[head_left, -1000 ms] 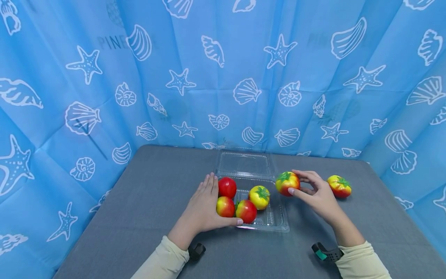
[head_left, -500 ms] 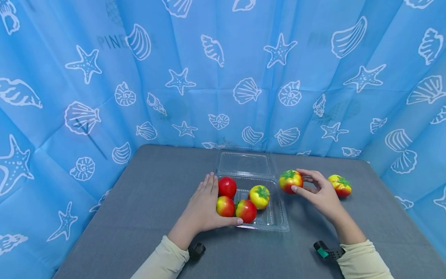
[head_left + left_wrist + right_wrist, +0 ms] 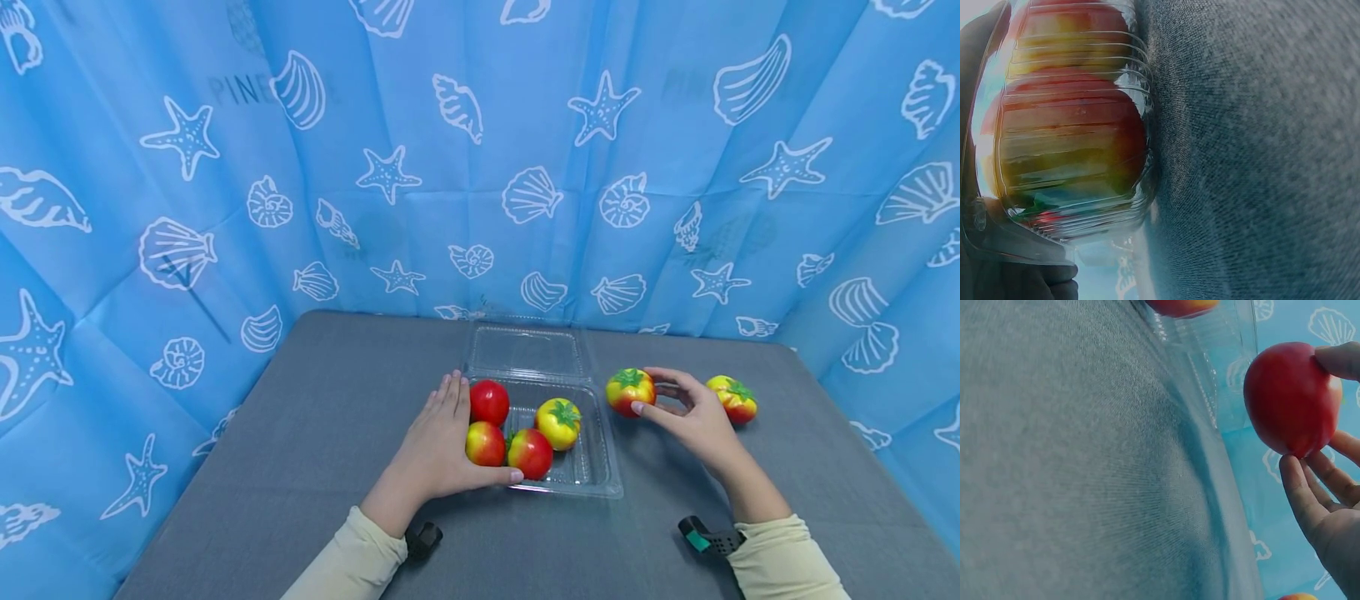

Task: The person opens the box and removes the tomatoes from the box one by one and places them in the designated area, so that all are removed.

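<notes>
In the head view my left hand [image 3: 438, 446] lies with straight fingers along the left side of a clear plastic clamshell box [image 3: 600, 475], its thumb along the front edge. Inside sit a red tomato [image 3: 489, 403], two red-and-yellow tomatoes, one at the left [image 3: 484, 444] and one at the front [image 3: 531, 455], and a yellow tomato [image 3: 558, 424] with green leaves. To the right of the box my right hand [image 3: 693, 421] pinches a yellow-and-red tomato [image 3: 630, 392] between thumb and fingers, leaves up. The right wrist view shows that tomato's red underside [image 3: 1291, 400] above the table.
Another yellow-and-red tomato [image 3: 731, 400] lies on the grey table [image 3: 360, 392] behind my right hand. The box's clear lid [image 3: 525, 352] is folded back toward the blue shell-print curtain [image 3: 480, 167] that rises behind the table.
My right hand has moved right, away from the box, with the tomato still pinched in it. The left hand and the tomatoes in the box have stayed in place.
</notes>
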